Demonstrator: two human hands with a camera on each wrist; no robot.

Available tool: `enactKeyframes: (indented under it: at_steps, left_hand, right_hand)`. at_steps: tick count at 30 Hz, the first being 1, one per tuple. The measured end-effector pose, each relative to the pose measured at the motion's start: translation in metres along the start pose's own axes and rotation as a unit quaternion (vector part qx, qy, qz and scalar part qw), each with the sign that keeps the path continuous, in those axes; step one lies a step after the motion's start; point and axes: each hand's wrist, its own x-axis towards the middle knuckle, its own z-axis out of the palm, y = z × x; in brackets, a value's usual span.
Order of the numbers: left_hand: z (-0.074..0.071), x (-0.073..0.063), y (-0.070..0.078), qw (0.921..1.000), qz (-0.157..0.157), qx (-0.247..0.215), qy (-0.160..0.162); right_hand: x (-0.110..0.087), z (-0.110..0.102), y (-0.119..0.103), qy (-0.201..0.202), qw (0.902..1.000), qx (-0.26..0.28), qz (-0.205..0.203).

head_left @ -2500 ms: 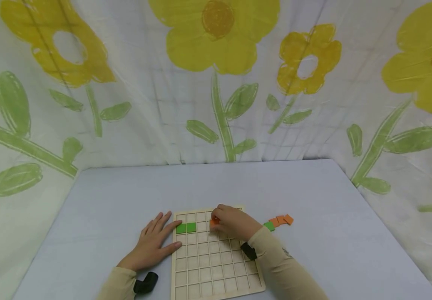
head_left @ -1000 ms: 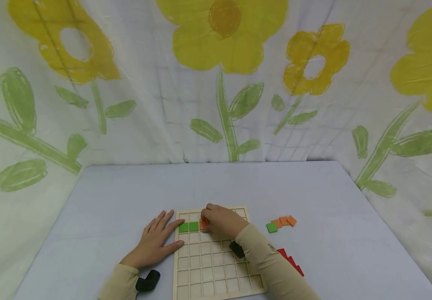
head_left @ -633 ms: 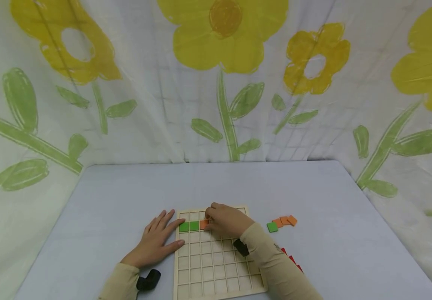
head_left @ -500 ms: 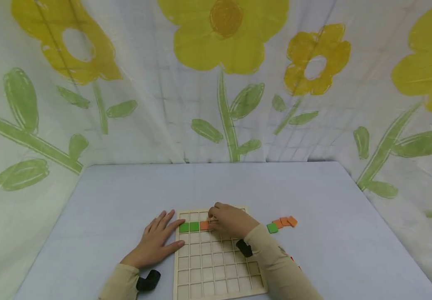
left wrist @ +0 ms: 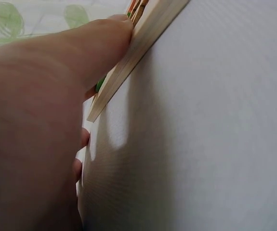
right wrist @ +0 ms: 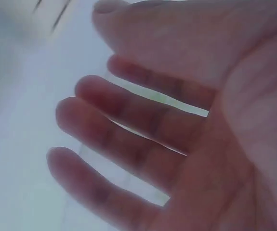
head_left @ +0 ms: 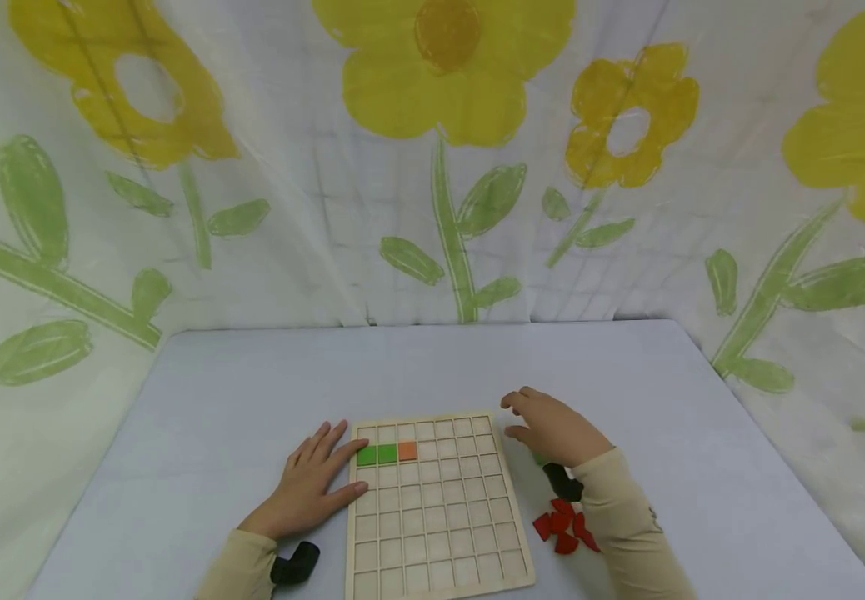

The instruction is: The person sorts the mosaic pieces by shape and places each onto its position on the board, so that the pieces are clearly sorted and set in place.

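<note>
We had the board (head_left: 436, 521) before us, red pieces (head_left: 566, 544) near its right edge. We rested our left hand (head_left: 307, 483) against its left edge, fingers spread. Two green tiles (head_left: 387, 454) and an orange tile (head_left: 407, 451) sat adjacent in its second-farthest row. Our right hand (head_left: 556, 429) hovered beside the far right corner, loosely bent, empty.

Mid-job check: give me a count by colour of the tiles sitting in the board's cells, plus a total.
Flat green square tiles in the pale wooden grid board: 2
Flat orange square tile in the same board: 1
Total: 3
</note>
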Motion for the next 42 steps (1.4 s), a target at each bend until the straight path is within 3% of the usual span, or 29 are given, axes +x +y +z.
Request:
enactKeyframes:
  at_steps: [7,11,20,33,42]
  left_hand:
    - [0.0,0.0,0.0,1.0,-0.006,0.0,-0.002]
    - [0.001,0.0,-0.001,1.0,-0.006,0.0,-0.003]
    - [0.001,0.001,-0.002,1.0,-0.004,0.003,-0.003]
    - [-0.002,0.0,0.004,1.0,-0.006,-0.001,-0.007]
    - [-0.002,0.0,0.006,1.0,-0.008,0.0,-0.004]
  right_hand:
    - [-0.022,-0.011,0.041,-0.016,0.9955,-0.003,0.093]
    - [-0.034,-0.009,0.059,-0.024,0.9927,-0.001,0.118]
    - [-0.051,0.004,0.085,-0.023,0.9913,-0.015,0.129]
    - [-0.052,0.014,0.096,-0.002,0.9926,-0.032,0.117]
    - [-0.052,0.014,0.102,0.001,0.9929,-0.015,0.118]
